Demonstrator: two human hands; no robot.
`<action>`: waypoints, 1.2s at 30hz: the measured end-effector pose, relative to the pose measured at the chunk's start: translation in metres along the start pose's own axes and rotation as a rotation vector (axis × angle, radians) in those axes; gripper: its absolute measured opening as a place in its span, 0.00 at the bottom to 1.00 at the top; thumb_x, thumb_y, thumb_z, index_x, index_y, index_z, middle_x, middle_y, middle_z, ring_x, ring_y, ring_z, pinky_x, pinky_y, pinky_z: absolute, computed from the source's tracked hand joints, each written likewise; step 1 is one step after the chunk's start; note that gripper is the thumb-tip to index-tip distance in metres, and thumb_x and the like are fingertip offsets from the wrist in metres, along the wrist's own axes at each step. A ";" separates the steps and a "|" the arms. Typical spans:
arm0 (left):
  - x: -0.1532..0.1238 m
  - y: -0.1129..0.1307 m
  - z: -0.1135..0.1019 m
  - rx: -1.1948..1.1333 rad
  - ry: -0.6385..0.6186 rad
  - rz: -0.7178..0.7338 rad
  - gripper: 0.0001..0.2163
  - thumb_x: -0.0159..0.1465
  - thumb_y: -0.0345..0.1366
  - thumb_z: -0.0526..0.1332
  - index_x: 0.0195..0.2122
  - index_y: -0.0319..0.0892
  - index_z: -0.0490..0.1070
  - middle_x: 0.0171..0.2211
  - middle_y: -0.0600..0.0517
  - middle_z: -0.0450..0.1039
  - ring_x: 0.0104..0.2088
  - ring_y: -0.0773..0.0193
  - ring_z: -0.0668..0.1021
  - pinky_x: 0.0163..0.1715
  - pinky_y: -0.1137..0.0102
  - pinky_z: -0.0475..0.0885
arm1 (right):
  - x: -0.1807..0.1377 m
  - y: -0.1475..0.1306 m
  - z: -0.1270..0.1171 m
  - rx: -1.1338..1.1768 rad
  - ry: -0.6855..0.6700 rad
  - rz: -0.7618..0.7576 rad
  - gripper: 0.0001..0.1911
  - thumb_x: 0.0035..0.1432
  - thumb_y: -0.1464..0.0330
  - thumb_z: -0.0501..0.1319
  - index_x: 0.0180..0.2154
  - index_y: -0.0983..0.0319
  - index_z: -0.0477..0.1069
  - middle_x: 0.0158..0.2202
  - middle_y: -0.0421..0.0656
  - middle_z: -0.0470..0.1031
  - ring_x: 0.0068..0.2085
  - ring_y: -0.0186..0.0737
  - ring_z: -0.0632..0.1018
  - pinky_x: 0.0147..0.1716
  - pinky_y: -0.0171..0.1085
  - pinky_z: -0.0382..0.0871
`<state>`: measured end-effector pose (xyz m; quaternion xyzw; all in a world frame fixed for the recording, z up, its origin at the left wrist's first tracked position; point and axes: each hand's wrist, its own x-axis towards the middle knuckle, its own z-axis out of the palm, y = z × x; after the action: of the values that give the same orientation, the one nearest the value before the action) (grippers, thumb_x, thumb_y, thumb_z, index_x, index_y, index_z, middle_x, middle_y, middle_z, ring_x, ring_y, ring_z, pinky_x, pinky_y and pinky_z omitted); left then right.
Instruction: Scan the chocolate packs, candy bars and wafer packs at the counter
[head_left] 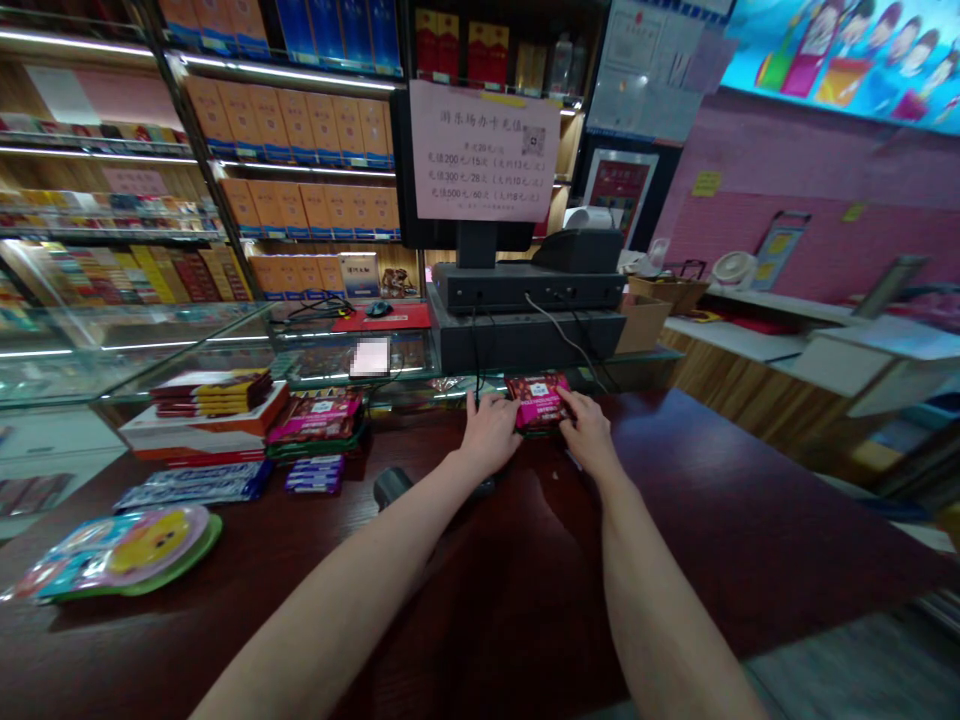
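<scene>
A pink-and-brown snack packet [538,402] lies on the dark wooden counter, with a green edge showing beneath it. My left hand [491,432] holds its left side, the thumb raised. On the right side, my right hand [589,428] grips it with fingers bent over the edge. A stack of similar packets [319,415] sits further left, beside boxes topped by yellow-and-brown packets [225,390]. Nearer me are purple bars [315,474] and blue-and-silver bars [196,484]. A dark handheld scanner [391,487] rests partly behind my left forearm.
Just beyond the packet stands a dark register [525,335] with a monitor carrying a paper sign [484,150] and loose cables. A glass display case [187,345] runs along the left. Colourful blister-packed goods [127,550] occupy the counter's near left. Shelves of boxes [292,125] rise behind.
</scene>
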<state>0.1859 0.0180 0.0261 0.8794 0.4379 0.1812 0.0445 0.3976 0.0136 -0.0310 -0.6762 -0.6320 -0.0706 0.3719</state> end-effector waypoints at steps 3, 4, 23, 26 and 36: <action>0.002 0.001 0.004 -0.005 -0.013 -0.008 0.25 0.62 0.35 0.62 0.61 0.43 0.66 0.58 0.46 0.73 0.63 0.50 0.66 0.69 0.39 0.43 | -0.001 0.001 0.001 -0.006 -0.017 0.026 0.31 0.58 0.73 0.54 0.63 0.57 0.68 0.59 0.50 0.72 0.59 0.54 0.72 0.56 0.54 0.69; 0.003 0.001 0.005 -0.007 -0.019 -0.011 0.24 0.62 0.35 0.62 0.61 0.43 0.66 0.58 0.46 0.73 0.63 0.50 0.66 0.69 0.39 0.43 | -0.002 0.001 0.001 -0.007 -0.021 0.034 0.31 0.58 0.73 0.54 0.63 0.57 0.68 0.59 0.50 0.72 0.59 0.54 0.72 0.56 0.54 0.68; 0.012 0.000 0.018 -0.020 -0.066 -0.043 0.27 0.61 0.34 0.61 0.63 0.44 0.63 0.59 0.46 0.72 0.63 0.49 0.66 0.68 0.41 0.48 | -0.003 0.010 0.007 -0.007 0.017 0.083 0.25 0.59 0.72 0.55 0.57 0.53 0.74 0.56 0.47 0.74 0.57 0.52 0.71 0.57 0.54 0.66; 0.011 0.000 0.019 -0.026 -0.067 -0.046 0.28 0.61 0.34 0.60 0.64 0.45 0.62 0.60 0.45 0.72 0.63 0.49 0.66 0.68 0.41 0.48 | -0.003 0.012 0.007 -0.003 0.031 0.096 0.24 0.59 0.71 0.56 0.55 0.52 0.75 0.55 0.46 0.75 0.56 0.51 0.71 0.56 0.53 0.66; 0.009 0.000 0.020 -0.030 -0.083 -0.053 0.29 0.61 0.34 0.60 0.65 0.44 0.60 0.62 0.46 0.69 0.64 0.49 0.65 0.68 0.39 0.48 | -0.004 0.009 0.001 -0.035 -0.013 0.162 0.21 0.59 0.68 0.57 0.53 0.54 0.76 0.52 0.46 0.77 0.54 0.52 0.73 0.53 0.51 0.69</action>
<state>0.1982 0.0264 0.0099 0.8736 0.4559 0.1501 0.0804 0.4049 0.0119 -0.0377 -0.7320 -0.5762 -0.0470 0.3606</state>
